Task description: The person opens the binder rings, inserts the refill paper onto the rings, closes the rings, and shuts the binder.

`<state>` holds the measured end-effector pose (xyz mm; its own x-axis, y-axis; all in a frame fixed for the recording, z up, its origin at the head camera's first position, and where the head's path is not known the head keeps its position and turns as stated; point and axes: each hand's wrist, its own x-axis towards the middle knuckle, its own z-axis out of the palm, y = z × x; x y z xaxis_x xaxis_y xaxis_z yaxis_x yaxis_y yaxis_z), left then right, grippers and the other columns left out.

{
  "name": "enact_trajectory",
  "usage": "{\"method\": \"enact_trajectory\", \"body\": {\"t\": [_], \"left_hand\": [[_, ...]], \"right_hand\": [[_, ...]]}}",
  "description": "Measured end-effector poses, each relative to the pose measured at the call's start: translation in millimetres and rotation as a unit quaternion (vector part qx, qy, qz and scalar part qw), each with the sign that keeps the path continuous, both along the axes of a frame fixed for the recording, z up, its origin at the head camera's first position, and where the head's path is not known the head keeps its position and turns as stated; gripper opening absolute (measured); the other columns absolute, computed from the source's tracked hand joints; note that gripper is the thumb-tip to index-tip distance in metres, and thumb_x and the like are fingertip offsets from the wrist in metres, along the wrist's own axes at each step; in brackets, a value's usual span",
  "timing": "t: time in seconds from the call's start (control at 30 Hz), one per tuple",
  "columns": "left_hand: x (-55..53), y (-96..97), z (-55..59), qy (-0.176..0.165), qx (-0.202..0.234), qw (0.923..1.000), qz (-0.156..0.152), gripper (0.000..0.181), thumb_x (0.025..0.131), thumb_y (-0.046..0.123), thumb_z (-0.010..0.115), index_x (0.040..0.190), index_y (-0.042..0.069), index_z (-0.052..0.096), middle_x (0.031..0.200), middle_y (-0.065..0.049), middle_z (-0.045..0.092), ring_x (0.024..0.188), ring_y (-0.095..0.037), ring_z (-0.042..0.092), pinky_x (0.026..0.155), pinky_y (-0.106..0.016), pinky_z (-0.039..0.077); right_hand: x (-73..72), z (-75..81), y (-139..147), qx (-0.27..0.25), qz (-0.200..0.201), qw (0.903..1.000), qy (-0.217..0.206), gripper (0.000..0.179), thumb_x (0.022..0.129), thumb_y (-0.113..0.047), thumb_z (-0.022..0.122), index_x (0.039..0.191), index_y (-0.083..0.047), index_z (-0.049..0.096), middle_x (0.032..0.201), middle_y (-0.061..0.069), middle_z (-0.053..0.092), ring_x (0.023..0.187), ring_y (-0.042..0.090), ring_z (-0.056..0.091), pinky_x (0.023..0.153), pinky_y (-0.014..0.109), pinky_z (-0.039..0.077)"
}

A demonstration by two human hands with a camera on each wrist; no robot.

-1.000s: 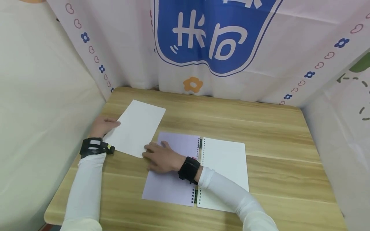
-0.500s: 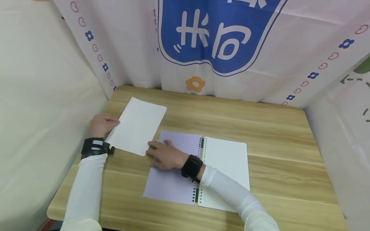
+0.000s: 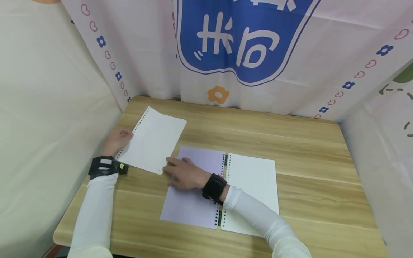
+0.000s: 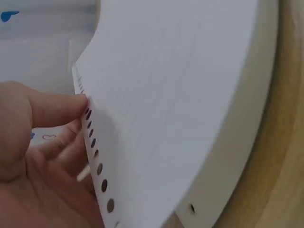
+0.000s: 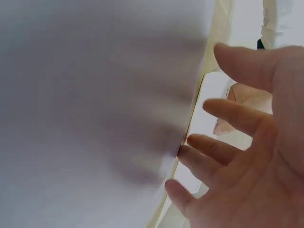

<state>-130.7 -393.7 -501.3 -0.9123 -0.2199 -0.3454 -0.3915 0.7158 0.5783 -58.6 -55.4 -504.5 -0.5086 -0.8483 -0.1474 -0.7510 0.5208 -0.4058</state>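
White paper point(image 3: 156, 141) is pinched at its punched left edge by the left hand point(image 3: 117, 140): the thumb lies over the row of holes, the other fingers behind it. From that grip the paper bows and spreads to the right, slanted on the wooden surface point(image 3: 306, 150). The right hand point(image 3: 188, 174) is loose, fingers apart, above the purple cover point(image 3: 184, 209); its fingertips reach the cover's left edge, right by the paper's near right corner. Whether they touch either, I cannot tell. A lined page point(image 3: 255, 179), hole-punched too, lies right of the cover, partly under the right forearm.
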Motion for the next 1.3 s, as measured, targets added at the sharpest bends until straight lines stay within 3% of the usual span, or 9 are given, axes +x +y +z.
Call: {"method": "enact_trajectory", "body": {"t": [0.23,0.37,0.47,0.6,0.7,0.8,0.93,1.1,1.3], "left_hand": [[-4.2,2.1,4.1,-0.02,0.083,0.9961,-0.023,0.063,0.116,0.039,0.034,0.167,0.003,0.03,0.163,-0.032,0.042,0.146,-0.049,0.045,0.117,-0.063,0.04],[-5.5,5.0,13.0,-0.01,0.109,0.994,-0.009,0.065,0.115,0.042,0.031,0.169,0.005,0.026,0.164,-0.03,0.041,0.148,-0.047,0.044,0.118,-0.062,0.04],[-4.7,9.7,18.1,-0.002,0.111,0.9938,-0.001,0.066,0.115,0.044,0.032,0.169,0.007,0.027,0.166,-0.027,0.041,0.149,-0.045,0.043,0.117,-0.061,0.041],[-2.0,22.8,19.4,0.002,0.123,0.9924,0.003,0.065,0.114,0.046,0.037,0.169,0.01,0.03,0.165,-0.024,0.043,0.145,-0.042,0.047,0.113,-0.058,0.044],[1.5,36.6,17.0,0.002,0.129,0.9917,-0.008,0.064,0.114,0.045,0.04,0.168,0.011,0.033,0.165,-0.023,0.042,0.144,-0.04,0.047,0.112,-0.055,0.045],[6.6,53.7,15.3,-0.009,0.132,0.991,-0.018,0.063,0.113,0.044,0.042,0.167,0.012,0.036,0.16,-0.024,0.047,0.136,-0.038,0.052,0.104,-0.048,0.05],[13.4,79.1,15.8,-0.024,0.162,0.986,-0.033,0.059,0.113,0.04,0.048,0.161,0.008,0.044,0.148,-0.023,0.056,0.125,-0.033,0.06,0.096,-0.038,0.056],[24.8,105.1,19.1,-0.03,0.184,0.9761,-0.111,0.051,0.114,0.036,0.051,0.149,-0.001,0.054,0.135,-0.024,0.067,0.118,-0.03,0.068,0.099,-0.041,0.059],[37.2,136.1,16.4,-0.03,0.191,0.9633,-0.186,0.038,0.111,0.033,0.058,0.13,0.001,0.066,0.112,-0.016,0.075,0.096,-0.025,0.071,0.084,-0.036,0.058]], "right_hand": [[-8.7,-1.8,0,-0.074,-0.064,0.9932,-0.062,0.057,0.108,-0.025,0.061,0.16,-0.006,0.047,0.169,0.018,0.04,0.156,0.028,0.042,0.126,0.037,0.036],[-18.4,-4.7,2,-0.156,-0.138,0.9715,-0.113,0.058,0.108,-0.023,0.062,0.159,-0.004,0.044,0.157,0.018,0.055,0.143,0.029,0.056,0.118,0.04,0.047],[-26.5,-5.6,4,-0.232,-0.201,0.9335,-0.185,0.06,0.107,-0.023,0.064,0.159,-0.004,0.041,0.154,0.021,0.056,0.138,0.033,0.06,0.112,0.043,0.053],[-35.0,-4.7,9,-0.296,-0.292,0.8624,-0.289,0.069,0.107,-0.03,0.066,0.16,0.0,0.036,0.154,0.024,0.056,0.135,0.035,0.064,0.107,0.045,0.057],[-39.0,-1.5,15,-0.319,-0.354,0.8126,-0.336,0.068,0.107,-0.035,0.065,0.158,0.0,0.038,0.14,0.019,0.069,0.118,0.03,0.074,0.098,0.042,0.06],[-42.8,-1.7,26,-0.345,-0.388,0.7819,-0.344,0.052,0.108,-0.033,0.063,0.15,-0.004,0.049,0.12,0.015,0.078,0.095,0.025,0.078,0.087,0.037,0.06],[-44.2,-8.7,51,-0.353,-0.406,0.7819,-0.315,0.032,0.11,-0.028,0.06,0.134,-0.008,0.065,0.099,0.009,0.08,0.076,0.02,0.073,0.071,0.031,0.055],[-35.9,-11.5,90,-0.33,-0.43,0.7871,-0.295,0.022,0.108,-0.03,0.063,0.111,-0.01,0.07,0.074,-0.002,0.072,0.064,0.019,0.067,0.064,0.029,0.048],[-20.2,-13.5,138,-0.322,-0.444,0.775,-0.313,0.027,0.108,-0.031,0.064,0.094,-0.009,0.066,0.065,-0.002,0.062,0.061,0.017,0.06,0.061,0.027,0.049]]}}
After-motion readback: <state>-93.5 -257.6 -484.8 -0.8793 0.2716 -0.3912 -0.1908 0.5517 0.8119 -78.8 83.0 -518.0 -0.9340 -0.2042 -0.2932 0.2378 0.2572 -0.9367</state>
